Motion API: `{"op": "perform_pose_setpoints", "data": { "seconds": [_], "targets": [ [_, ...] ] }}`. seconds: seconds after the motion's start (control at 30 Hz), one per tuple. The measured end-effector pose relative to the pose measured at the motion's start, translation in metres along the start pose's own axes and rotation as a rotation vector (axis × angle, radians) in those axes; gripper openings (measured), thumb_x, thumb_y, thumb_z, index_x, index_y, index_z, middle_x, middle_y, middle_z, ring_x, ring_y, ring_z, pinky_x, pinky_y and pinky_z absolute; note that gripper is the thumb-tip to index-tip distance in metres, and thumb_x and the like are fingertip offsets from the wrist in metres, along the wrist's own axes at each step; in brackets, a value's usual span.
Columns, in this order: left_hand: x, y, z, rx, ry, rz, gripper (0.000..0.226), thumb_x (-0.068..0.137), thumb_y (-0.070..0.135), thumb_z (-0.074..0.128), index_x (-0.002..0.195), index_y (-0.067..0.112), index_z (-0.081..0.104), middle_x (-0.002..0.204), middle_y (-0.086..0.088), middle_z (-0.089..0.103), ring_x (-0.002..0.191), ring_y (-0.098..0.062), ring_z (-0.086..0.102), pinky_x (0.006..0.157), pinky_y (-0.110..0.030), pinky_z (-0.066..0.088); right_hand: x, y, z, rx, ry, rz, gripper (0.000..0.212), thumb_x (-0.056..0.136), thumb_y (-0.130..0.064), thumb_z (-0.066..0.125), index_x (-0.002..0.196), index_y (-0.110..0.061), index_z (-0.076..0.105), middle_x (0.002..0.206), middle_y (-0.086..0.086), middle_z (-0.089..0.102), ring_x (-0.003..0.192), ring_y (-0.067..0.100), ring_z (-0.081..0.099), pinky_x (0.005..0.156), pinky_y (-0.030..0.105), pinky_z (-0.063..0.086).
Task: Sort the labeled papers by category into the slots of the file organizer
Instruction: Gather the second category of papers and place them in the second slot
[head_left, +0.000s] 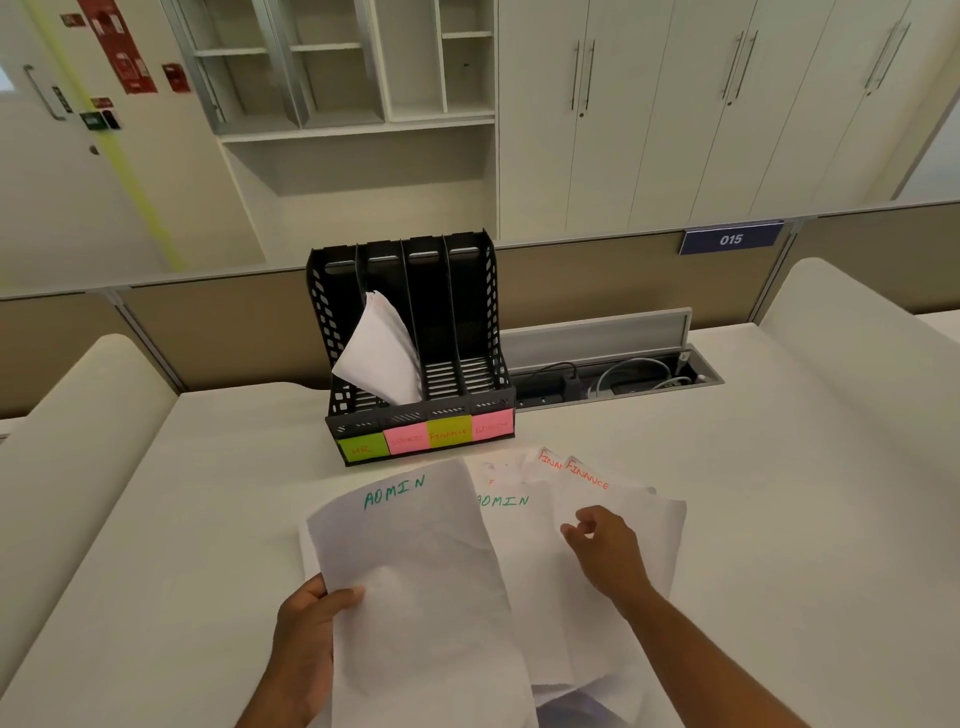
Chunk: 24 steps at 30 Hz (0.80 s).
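Observation:
A black file organizer (332, 312) stands at the back of the desk with several slots. Sticky notes on its front read HR, an unreadable pink one, FINANCE and ADMIN. Curled white papers (382, 353) lean in its second slot from the left. My left hand (306, 639) grips the left edge of a white sheet marked ADMIN (415, 571). A second ADMIN sheet (524, 545) lies beside it. Two FINANCE sheets (587, 475) fan out behind. My right hand (605, 551) hovers over the spread papers, fingers loosely curled and holding nothing.
A white desk (779, 519) carries everything. Behind the organizer on the right is an open cable tray (613, 382) with wires. Beige partition panels (623, 280) ring the desk, one bearing a blue 015 sign (730, 239). White cupboards stand beyond.

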<state>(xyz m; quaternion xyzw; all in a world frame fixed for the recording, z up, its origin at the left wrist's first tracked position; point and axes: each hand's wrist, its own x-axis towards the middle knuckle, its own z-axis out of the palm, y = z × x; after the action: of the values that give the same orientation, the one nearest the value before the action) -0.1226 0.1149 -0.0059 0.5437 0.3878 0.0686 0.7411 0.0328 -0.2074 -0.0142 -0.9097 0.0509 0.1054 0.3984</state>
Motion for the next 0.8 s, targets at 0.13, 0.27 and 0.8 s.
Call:
{"op": "perform_pose_setpoints", "data": {
  "seconds": [0.13, 0.27, 0.8],
  "targets": [
    [0.001, -0.005, -0.011, -0.078, 0.048, -0.011, 0.026, 0.089, -0.006, 0.064, 0.113, -0.001, 0.074, 0.105, -0.029, 0.077, 0.093, -0.045, 0.071, 0.086, -0.048, 0.056, 0.018, -0.017, 0.016, -0.077, -0.048, 0.028, 0.045, 0.096, -0.041, 0.070, 0.128, -0.010, 0.065, 0.123, 0.005, 0.071, 0.116, 0.025, 0.066, 0.090, 0.029, 0.045],
    [-0.002, -0.003, -0.017, -0.113, 0.051, -0.009, 0.022, 0.096, 0.010, 0.069, 0.116, 0.004, 0.075, 0.107, -0.023, 0.080, 0.102, -0.044, 0.072, 0.094, -0.053, 0.056, 0.023, -0.028, 0.029, -0.141, -0.009, 0.025, 0.014, 0.096, -0.032, 0.068, 0.090, -0.021, 0.060, 0.090, -0.007, 0.065, 0.086, 0.018, 0.062, 0.076, 0.030, 0.050],
    [0.007, 0.010, -0.031, -0.184, 0.027, 0.012, 0.020, 0.103, 0.009, 0.057, 0.114, 0.002, 0.073, 0.105, -0.016, 0.082, 0.091, -0.032, 0.076, 0.081, -0.041, 0.060, 0.000, -0.054, 0.002, 0.274, 0.165, -0.176, 0.009, 0.100, -0.016, 0.067, 0.092, -0.020, 0.065, 0.095, -0.004, 0.072, 0.088, 0.023, 0.069, 0.064, 0.017, 0.046]
  ]
}}
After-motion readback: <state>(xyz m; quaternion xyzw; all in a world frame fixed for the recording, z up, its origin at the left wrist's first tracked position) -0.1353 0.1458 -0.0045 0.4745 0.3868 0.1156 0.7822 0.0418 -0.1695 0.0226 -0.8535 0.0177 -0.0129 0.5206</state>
